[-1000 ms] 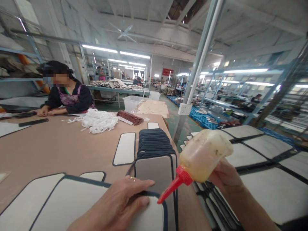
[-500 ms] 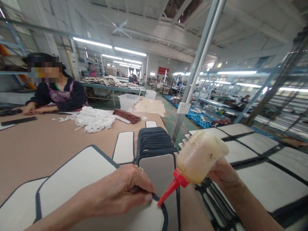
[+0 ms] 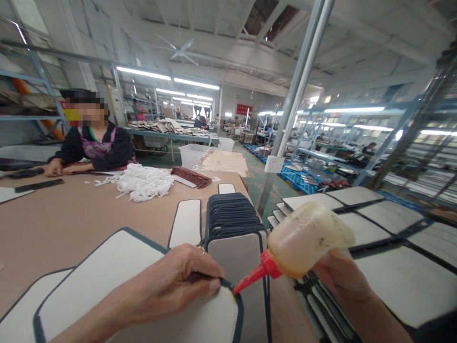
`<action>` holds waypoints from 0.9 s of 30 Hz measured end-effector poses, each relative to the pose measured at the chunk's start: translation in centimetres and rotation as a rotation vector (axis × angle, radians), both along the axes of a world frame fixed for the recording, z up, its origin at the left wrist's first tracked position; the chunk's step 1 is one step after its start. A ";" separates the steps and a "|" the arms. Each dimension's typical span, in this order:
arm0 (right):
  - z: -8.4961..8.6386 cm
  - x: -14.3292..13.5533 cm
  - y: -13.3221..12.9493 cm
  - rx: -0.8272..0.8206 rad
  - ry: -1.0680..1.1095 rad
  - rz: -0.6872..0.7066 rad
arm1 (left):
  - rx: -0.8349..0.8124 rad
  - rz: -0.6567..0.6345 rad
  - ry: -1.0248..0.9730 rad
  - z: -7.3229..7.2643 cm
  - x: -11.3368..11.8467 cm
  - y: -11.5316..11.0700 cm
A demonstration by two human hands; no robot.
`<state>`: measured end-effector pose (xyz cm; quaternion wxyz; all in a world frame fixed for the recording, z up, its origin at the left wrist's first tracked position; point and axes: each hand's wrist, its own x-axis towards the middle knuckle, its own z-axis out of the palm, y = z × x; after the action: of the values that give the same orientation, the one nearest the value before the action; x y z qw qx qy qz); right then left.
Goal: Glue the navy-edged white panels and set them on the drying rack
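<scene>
My left hand [image 3: 178,283] pinches the dark edging of a white panel [image 3: 193,319] with rounded corners, thumb on top near its far corner. My right hand [image 3: 342,274] is wrapped round a translucent squeeze bottle [image 3: 309,238] with a red nozzle, held tilted downward. The nozzle tip [image 3: 236,289] touches or nearly touches the panel's dark rim, just right of my left thumb. Yellowish liquid shows inside the bottle. Under my left forearm lies another large white panel [image 3: 103,267] with dark edging. Behind my left hand stands a stack of smaller dark-edged panels [image 3: 233,214].
A white strip bundle [image 3: 146,182] and a brown folded bundle [image 3: 191,177] lie across the brown table [image 3: 89,209]. A co-worker [image 3: 96,143] sits at the far left. On my right, dark-edged panels [image 3: 407,281] are laid out beside a metal post [image 3: 282,138].
The bottle has tilted flatter and shifted slightly right, its nozzle tip moving a little up along the rim. My left hand still pinches the edge. The whole view has shifted slightly.
</scene>
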<state>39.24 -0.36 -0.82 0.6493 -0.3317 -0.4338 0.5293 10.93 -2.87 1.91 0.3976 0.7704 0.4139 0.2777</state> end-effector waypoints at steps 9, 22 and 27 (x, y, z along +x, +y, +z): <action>-1.9 0.0 -0.7 0.067 0.062 -0.025 | -0.010 -0.004 0.157 -0.8 -0.7 0.7; -4.7 0.7 0.8 0.183 0.065 0.104 | -0.110 0.144 0.101 -1.9 -1.5 1.4; -5.0 0.5 0.1 0.106 0.066 0.111 | -0.124 0.167 0.064 -2.2 -1.6 1.9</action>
<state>39.74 -0.24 -5.78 0.6497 -0.2546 -0.4571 0.5515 9.32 -0.95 -0.24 0.4064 0.7155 0.5057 0.2591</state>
